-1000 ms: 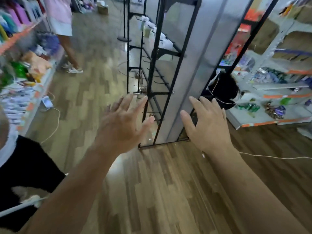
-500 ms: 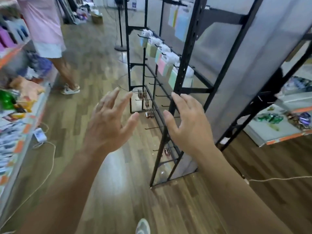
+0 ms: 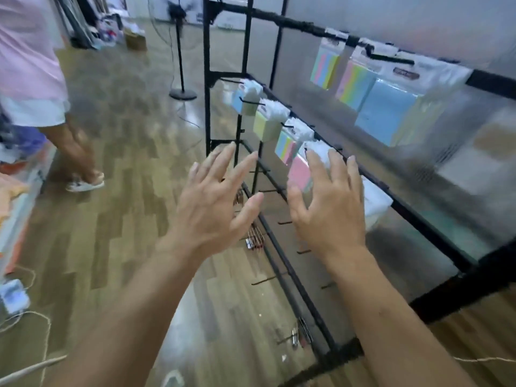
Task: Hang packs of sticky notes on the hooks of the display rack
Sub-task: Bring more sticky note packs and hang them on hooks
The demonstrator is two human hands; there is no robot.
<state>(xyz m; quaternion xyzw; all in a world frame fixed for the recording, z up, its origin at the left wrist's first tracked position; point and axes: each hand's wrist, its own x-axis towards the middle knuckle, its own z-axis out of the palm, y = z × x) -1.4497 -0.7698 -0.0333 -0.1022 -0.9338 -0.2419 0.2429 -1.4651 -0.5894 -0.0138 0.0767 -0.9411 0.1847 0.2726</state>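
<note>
Two bare hands are raised before the rack, head view. The left hand (image 3: 215, 216) lies at frame centre, fingers straight and spread, holding nothing. The right hand (image 3: 329, 208) lies just right of it, likewise spread and empty. Its fingertips (image 3: 310, 156) overlap the white header of a pink pack (image 3: 298, 174); contact cannot be told. The rack (image 3: 206, 79) is a black frame running from upper centre to lower right, backed by a grey panel (image 3: 418, 37). Packs (image 3: 264, 127) hang in a row at mid-frame, and a further row (image 3: 386, 113) hangs at upper right. Bare hooks (image 3: 264, 279) project at lower centre, below the hands. At upper left a second person (image 3: 28, 65) stands on the wooden floor (image 3: 125, 191). A fan (image 3: 183, 94) stands at top centre.
</note>
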